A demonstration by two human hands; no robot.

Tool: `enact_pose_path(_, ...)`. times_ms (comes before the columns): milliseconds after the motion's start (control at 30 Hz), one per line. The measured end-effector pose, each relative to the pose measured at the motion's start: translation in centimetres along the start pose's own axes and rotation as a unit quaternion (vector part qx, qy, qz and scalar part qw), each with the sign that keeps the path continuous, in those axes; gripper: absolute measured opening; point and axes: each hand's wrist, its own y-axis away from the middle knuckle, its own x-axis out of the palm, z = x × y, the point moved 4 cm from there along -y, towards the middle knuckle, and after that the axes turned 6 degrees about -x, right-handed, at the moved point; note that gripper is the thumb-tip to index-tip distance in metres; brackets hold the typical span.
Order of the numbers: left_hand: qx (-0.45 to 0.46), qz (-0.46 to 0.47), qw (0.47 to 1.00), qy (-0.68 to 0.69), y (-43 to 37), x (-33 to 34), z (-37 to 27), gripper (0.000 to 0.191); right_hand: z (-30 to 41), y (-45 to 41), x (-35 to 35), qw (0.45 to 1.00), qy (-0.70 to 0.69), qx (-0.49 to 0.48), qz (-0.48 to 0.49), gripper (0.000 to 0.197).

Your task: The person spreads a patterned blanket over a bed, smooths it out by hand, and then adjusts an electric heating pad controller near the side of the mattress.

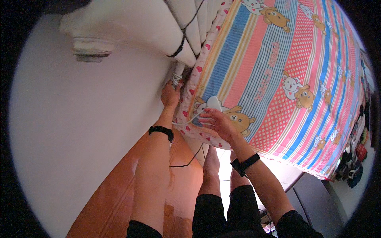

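Note:
Between the white wall and the bed's edge, my left hand (171, 94) reaches to a bundle of pale cord (176, 78); its fingertips are partly hidden, so the grip is unclear. A white cable (190, 120) runs from near my left wrist towards my right hand. My right hand (215, 122) is over the corner of the patterned bed cover (268, 98), fingers spread and slightly curled, close to the cable. Just beyond its fingertips a small white flat device (213, 102) lies on the cover. Whether my right fingers touch the cable cannot be told.
A padded cream headboard (190, 32) with a black cable (190, 22) rises beyond the bed. At the lower left stands an orange-brown wooden surface (113, 190), with another dark cable (183, 166) beside it. Clothes (354, 163) are heaped at the far right, near a dark grey bench-like piece (315, 196).

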Motion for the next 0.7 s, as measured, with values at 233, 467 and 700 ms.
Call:
enact_pose_path(233,0.043,-0.008,0.999,0.003,-2.1,5.7,2.0,0.034,-1.6,0.2,-2.5,0.999,-0.031,-0.005,-0.011,0.041)
enact_pose_path(467,0.063,0.078,0.995,0.021,-4.9,10.8,3.5,0.035,-2.2,0.5,-3.4,0.999,-0.029,0.000,-0.040,0.041)
enact_pose_path(700,0.002,0.163,0.982,0.097,-4.2,11.1,5.1,0.042,-2.6,0.6,-4.1,0.999,-0.017,-0.003,-0.036,0.044)
